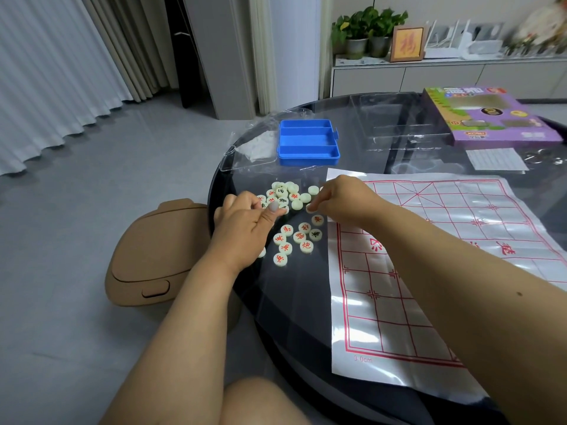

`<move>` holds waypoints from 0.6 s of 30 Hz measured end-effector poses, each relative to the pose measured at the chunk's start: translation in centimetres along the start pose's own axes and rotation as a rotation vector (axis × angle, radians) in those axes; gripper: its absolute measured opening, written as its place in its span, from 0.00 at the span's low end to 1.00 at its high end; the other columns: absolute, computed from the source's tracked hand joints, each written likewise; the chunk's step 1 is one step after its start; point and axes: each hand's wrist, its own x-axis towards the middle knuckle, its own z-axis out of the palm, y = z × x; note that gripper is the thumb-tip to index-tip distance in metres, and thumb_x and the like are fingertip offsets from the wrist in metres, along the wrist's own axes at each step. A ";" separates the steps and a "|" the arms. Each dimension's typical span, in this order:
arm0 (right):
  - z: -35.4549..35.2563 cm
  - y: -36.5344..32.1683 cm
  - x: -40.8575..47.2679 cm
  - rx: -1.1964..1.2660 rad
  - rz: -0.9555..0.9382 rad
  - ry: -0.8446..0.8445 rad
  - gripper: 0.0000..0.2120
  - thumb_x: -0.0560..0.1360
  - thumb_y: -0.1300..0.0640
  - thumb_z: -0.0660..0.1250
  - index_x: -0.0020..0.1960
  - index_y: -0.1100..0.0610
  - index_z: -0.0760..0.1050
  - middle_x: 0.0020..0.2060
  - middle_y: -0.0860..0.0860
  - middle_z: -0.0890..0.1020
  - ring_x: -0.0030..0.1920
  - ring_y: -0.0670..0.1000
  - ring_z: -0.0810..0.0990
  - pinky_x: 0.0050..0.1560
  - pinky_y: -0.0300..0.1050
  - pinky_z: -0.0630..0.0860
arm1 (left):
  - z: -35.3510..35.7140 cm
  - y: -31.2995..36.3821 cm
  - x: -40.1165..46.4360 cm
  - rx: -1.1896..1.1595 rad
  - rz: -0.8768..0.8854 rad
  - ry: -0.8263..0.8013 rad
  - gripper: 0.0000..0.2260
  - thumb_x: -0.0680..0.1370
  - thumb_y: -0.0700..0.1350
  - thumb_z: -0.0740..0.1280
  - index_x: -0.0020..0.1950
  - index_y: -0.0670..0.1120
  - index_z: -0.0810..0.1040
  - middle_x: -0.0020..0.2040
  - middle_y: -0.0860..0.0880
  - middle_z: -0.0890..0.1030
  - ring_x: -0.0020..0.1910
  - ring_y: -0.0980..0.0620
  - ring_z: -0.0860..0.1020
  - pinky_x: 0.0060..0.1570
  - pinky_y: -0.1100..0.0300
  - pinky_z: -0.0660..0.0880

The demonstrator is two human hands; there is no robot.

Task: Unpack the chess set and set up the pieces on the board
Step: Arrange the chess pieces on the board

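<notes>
1. Nearest me, my knee [254,400] sits below the dark glass table [294,302], and both my forearms reach out over its edge.
2. Spread flat to my right is the board [429,256], a thin glossy sheet with a red grid; it looks light and slippery, likely to slide or crease if I drag it.
3. No pieces stand on it yet. They lie loose on the glass just left of the sheet, a pile [287,194] further out and a scatter of face-up discs [294,240] closer in.
4. These discs look small, hard and smooth, so I judge a rim pinch between thumb and forefinger is the way to lift one.
5. My right hand [340,200] has its fingers curled narrow, tips pinching one pale disc [310,207] at the pile's edge.
6. My left hand [245,222] rests among the pieces, fingers bent, thumb out; whether it holds one I cannot tell.
7. An emptied blue tray [308,142] sits beyond the pile.
</notes>
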 end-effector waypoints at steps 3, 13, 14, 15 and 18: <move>-0.2 -0.2 -0.1 0.046 -0.022 -0.029 0.08 0.74 0.59 0.68 0.51 0.56 0.84 0.51 0.51 0.82 0.47 0.48 0.77 0.46 0.40 0.74 | 0.2 -0.3 0.2 -0.027 -0.032 0.039 0.41 0.69 0.77 0.38 0.52 0.50 0.78 0.49 0.55 0.74 0.54 0.54 0.66 0.58 0.55 0.69; 1.5 -2.3 2.0 -0.250 -0.039 0.059 0.15 0.70 0.48 0.72 0.51 0.56 0.81 0.45 0.53 0.83 0.45 0.52 0.80 0.50 0.50 0.80 | -1.0 0.2 -0.7 -0.161 -0.039 0.270 0.34 0.77 0.66 0.46 0.40 0.45 0.83 0.37 0.54 0.79 0.48 0.51 0.74 0.51 0.54 0.71; 1.7 -2.5 2.1 -0.274 -0.034 0.051 0.15 0.70 0.48 0.72 0.51 0.57 0.81 0.45 0.54 0.83 0.46 0.53 0.80 0.50 0.50 0.80 | -1.0 0.2 -0.7 -0.160 -0.032 0.264 0.33 0.78 0.65 0.47 0.39 0.45 0.84 0.37 0.54 0.79 0.47 0.51 0.74 0.51 0.50 0.72; 1.8 -2.6 2.2 -0.291 -0.032 0.046 0.15 0.71 0.48 0.72 0.51 0.58 0.81 0.45 0.55 0.83 0.46 0.54 0.80 0.50 0.51 0.80 | -1.1 0.2 -0.7 -0.158 -0.028 0.259 0.33 0.78 0.65 0.47 0.38 0.46 0.84 0.36 0.54 0.80 0.47 0.51 0.74 0.51 0.48 0.72; 1.9 -2.7 2.3 -0.306 -0.033 0.025 0.13 0.73 0.50 0.70 0.51 0.58 0.81 0.44 0.55 0.83 0.45 0.54 0.81 0.50 0.50 0.80 | -1.1 0.3 -0.7 -0.130 -0.013 0.245 0.32 0.78 0.63 0.47 0.37 0.47 0.85 0.34 0.55 0.79 0.45 0.52 0.75 0.52 0.45 0.72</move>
